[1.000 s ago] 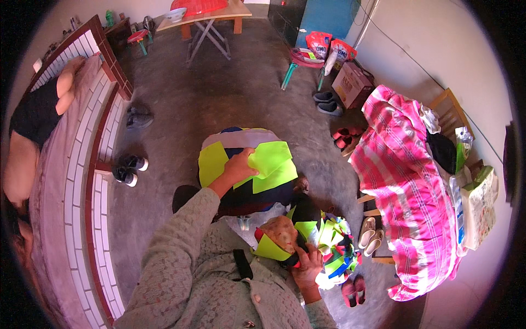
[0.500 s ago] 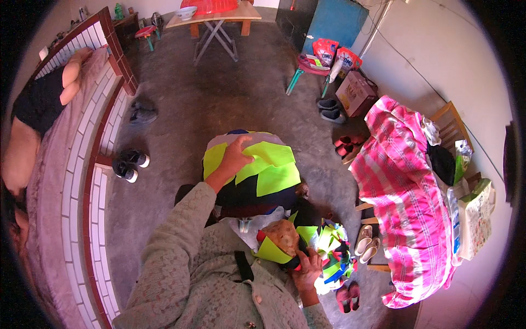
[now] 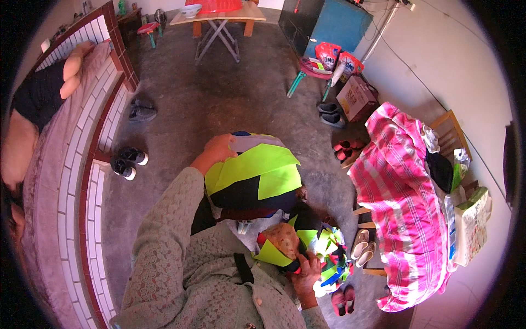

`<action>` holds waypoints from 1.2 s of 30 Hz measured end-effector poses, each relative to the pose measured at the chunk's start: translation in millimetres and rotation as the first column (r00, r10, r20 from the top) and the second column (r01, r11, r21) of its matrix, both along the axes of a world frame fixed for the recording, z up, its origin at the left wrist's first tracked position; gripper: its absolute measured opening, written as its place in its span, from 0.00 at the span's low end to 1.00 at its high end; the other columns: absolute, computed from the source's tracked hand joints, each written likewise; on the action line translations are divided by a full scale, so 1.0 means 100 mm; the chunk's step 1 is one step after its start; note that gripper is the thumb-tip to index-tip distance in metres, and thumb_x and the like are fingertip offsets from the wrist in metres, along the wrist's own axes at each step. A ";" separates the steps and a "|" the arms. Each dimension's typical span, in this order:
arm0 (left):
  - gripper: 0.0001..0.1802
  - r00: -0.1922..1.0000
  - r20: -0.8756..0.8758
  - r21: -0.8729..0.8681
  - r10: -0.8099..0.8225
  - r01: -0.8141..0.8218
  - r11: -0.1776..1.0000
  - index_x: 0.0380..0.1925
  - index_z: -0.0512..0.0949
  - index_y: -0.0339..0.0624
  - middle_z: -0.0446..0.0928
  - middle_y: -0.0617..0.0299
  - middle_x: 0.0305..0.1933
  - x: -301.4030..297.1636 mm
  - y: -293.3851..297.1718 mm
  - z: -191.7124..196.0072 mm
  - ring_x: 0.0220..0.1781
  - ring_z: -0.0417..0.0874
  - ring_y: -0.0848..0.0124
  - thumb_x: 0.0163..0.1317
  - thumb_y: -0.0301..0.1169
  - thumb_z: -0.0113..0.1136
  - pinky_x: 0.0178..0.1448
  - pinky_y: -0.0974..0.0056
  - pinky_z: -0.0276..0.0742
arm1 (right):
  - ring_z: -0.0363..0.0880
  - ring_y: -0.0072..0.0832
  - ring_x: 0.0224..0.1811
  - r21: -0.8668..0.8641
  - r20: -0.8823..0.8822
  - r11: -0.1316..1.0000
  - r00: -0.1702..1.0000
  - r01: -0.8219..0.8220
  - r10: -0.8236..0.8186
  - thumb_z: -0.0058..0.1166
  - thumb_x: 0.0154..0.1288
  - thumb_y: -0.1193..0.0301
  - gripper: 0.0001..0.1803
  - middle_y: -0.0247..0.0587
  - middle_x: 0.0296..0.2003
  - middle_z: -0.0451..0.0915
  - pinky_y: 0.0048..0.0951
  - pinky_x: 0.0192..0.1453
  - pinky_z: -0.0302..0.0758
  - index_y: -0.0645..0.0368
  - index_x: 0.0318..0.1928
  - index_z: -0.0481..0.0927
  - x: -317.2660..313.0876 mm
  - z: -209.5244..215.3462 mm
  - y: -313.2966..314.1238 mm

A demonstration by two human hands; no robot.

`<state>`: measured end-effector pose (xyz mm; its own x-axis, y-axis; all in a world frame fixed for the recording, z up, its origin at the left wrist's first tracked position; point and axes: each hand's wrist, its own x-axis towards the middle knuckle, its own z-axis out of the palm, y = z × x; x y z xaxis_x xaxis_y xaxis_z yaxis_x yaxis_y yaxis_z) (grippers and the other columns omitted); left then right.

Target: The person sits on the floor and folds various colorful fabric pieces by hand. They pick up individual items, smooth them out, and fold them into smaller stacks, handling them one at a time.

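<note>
In front of me rests a rounded bundle of cloth pieces (image 3: 279,159), with bright yellow-green, black and grey patches on top. My left hand (image 3: 218,149) is at its far left edge, fingers bent and closed against the grey cloth (image 3: 257,143); the fingertips are partly hidden. At my lap, my right hand (image 3: 307,274) lies with fingers apart against a heap of cloth scraps (image 3: 331,244) in yellow-green, white, black, blue and red. A brownish-orange patterned piece (image 3: 282,239) and a yellow-green scrap (image 3: 271,254) lie just left of its fingers.
A person (image 3: 41,101) lies on the bed (image 3: 55,164) at left. Black shoes (image 3: 129,163) stand on the floor beside it. At right a pink plaid cloth (image 3: 405,214) covers wooden furniture, near slippers (image 3: 362,248). A folding table (image 3: 219,22) and a stool (image 3: 315,68) stand farther off.
My left hand has moved from over the top of the bundle to its far left edge, and its fingers have bent in. The yellow-green cloth lies flatter. My right hand has hardly moved.
</note>
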<state>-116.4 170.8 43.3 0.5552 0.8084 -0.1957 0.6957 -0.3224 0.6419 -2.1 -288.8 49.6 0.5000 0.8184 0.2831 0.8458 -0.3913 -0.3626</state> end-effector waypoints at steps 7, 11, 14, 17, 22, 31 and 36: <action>0.26 0.934 -0.355 0.179 -0.029 0.098 0.979 0.34 0.80 0.42 0.79 0.52 0.39 -0.14 -0.51 0.21 0.46 0.80 0.55 0.40 0.49 0.69 0.47 0.52 0.74 | 0.73 0.44 0.44 0.020 0.005 1.000 1.000 0.002 -0.002 0.64 0.27 0.74 0.30 0.44 0.43 0.75 0.42 0.48 0.70 0.50 0.41 0.78 0.00 -0.03 0.00; 0.25 0.969 -0.244 0.284 0.039 0.033 0.958 0.34 0.81 0.42 0.79 0.51 0.39 -0.13 -0.48 -0.05 0.44 0.80 0.55 0.39 0.48 0.70 0.45 0.51 0.74 | 0.73 0.44 0.45 0.019 0.002 1.000 1.000 0.011 -0.011 0.66 0.25 0.75 0.31 0.43 0.43 0.75 0.42 0.49 0.69 0.49 0.41 0.78 -0.02 -0.02 0.02; 0.23 0.970 -0.238 0.269 0.048 0.018 0.963 0.33 0.83 0.46 0.80 0.53 0.37 -0.13 -0.41 -0.15 0.41 0.81 0.56 0.39 0.49 0.70 0.42 0.51 0.75 | 0.72 0.44 0.46 0.016 -0.010 1.000 1.000 0.013 -0.013 0.67 0.25 0.75 0.31 0.42 0.44 0.75 0.42 0.50 0.68 0.50 0.41 0.78 -0.03 0.02 0.04; 0.23 0.971 -0.232 0.173 0.047 -0.006 0.985 0.33 0.83 0.47 0.81 0.54 0.37 -0.11 -0.37 -0.16 0.40 0.81 0.57 0.38 0.47 0.70 0.41 0.51 0.75 | 0.72 0.45 0.46 0.028 0.004 1.000 1.000 0.014 -0.014 0.66 0.26 0.75 0.30 0.43 0.44 0.75 0.42 0.50 0.68 0.50 0.41 0.78 -0.01 -0.05 0.02; 0.18 0.989 -0.142 0.090 0.036 -0.023 0.996 0.31 0.83 0.48 0.81 0.56 0.35 -0.12 -0.30 -0.17 0.42 0.82 0.58 0.37 0.40 0.71 0.42 0.54 0.76 | 0.73 0.45 0.45 0.010 -0.008 1.000 1.000 0.020 -0.020 0.65 0.29 0.74 0.27 0.44 0.43 0.75 0.42 0.49 0.68 0.51 0.40 0.79 -0.02 0.00 0.02; 0.19 0.990 0.110 0.231 0.093 -0.116 0.966 0.36 0.79 0.41 0.79 0.51 0.35 -0.17 -0.08 -0.34 0.39 0.81 0.55 0.39 0.29 0.68 0.43 0.53 0.75 | 0.71 0.45 0.47 -0.003 -0.004 1.000 1.000 -0.007 0.007 0.61 0.33 0.71 0.29 0.42 0.45 0.73 0.44 0.49 0.68 0.46 0.45 0.77 0.05 -0.15 -0.08; 0.28 0.990 0.114 0.487 0.080 -0.126 0.864 0.44 0.69 0.43 0.74 0.50 0.39 -0.17 -0.29 -0.32 0.47 0.76 0.51 0.39 0.25 0.69 0.50 0.53 0.71 | 0.71 0.46 0.47 -0.013 -0.010 1.000 1.000 0.007 -0.007 0.54 0.34 0.74 0.29 0.46 0.46 0.72 0.45 0.50 0.68 0.48 0.45 0.77 0.05 -0.14 -0.08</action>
